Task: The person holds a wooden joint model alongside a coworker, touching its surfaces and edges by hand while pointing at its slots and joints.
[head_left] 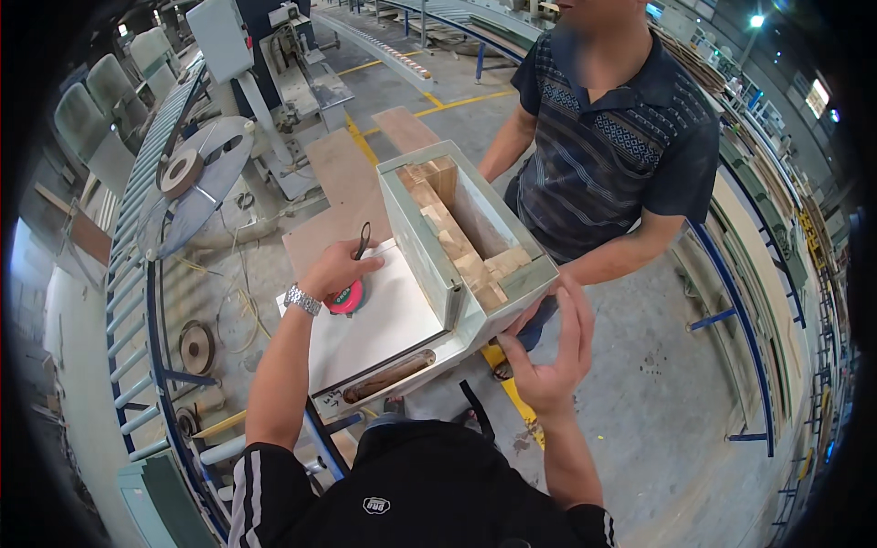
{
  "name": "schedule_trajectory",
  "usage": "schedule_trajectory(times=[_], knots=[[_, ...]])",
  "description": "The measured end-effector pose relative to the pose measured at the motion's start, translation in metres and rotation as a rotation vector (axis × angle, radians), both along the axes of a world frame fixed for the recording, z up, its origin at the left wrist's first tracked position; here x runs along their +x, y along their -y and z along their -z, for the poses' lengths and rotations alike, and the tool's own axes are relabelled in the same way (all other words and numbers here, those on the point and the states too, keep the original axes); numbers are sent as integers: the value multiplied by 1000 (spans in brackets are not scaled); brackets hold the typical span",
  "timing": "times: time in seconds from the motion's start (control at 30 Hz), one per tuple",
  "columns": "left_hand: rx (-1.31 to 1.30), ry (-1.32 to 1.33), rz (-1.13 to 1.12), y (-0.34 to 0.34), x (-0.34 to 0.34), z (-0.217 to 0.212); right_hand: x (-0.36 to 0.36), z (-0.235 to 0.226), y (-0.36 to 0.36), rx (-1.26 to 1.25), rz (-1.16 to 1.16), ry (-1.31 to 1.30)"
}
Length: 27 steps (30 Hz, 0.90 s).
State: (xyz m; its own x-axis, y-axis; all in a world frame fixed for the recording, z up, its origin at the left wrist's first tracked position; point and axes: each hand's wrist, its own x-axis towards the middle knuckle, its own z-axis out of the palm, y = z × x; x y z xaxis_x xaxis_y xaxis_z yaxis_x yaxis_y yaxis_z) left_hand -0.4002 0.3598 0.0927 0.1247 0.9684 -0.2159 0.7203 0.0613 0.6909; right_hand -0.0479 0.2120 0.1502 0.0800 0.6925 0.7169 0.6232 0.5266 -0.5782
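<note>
1. a roller conveyor [128,340] with a blue side rail curves along the left side.
2. a co-worker [607,155] in a dark patterned polo shirt stands across to the right, one forearm [617,260] reaching toward the near right corner of a pale green box-shaped casing [416,260].
3. a white panel [379,324] lies flat along the casing's left side; an oblong slot [391,376] shows in the panel's near edge.
4. that casing has an open top, with wooden blocks [461,256] lining part of the inside beside a deep hollow.
5. a flat brown board [343,169] lies beyond the panel.
6. the right hand [553,352] is by the casing's near right corner, thumb and fingers spread well apart; whether the fingertips touch it, i cannot tell.
7. the left hand [336,271] is over the panel, fingers curled in and closed on a tape measure.
8. the red and black tape measure [345,300] is partly covered by that hand, just above or on the panel; i cannot tell which.
9. a silver wristwatch [302,300] circles the left wrist.
10. a thin black loop [364,236] pokes up beside the left thumb.
</note>
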Motion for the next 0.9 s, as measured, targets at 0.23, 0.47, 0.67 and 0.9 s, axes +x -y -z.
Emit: schedule_trajectory(times=[0.23, 0.47, 0.67, 0.9], knots=[[-46, -54, 0, -3, 2, -10, 15, -35, -35, 304, -203, 501], [-15, -31, -21, -3, 0, -4, 12, -27, -41, 361, -234, 471], [-31, -16, -33, -1, 0, -6, 1, -15, -34, 392, -135, 405], [-18, -22, -41, -2, -3, -1, -5, -1, -32, 380, -116, 340]])
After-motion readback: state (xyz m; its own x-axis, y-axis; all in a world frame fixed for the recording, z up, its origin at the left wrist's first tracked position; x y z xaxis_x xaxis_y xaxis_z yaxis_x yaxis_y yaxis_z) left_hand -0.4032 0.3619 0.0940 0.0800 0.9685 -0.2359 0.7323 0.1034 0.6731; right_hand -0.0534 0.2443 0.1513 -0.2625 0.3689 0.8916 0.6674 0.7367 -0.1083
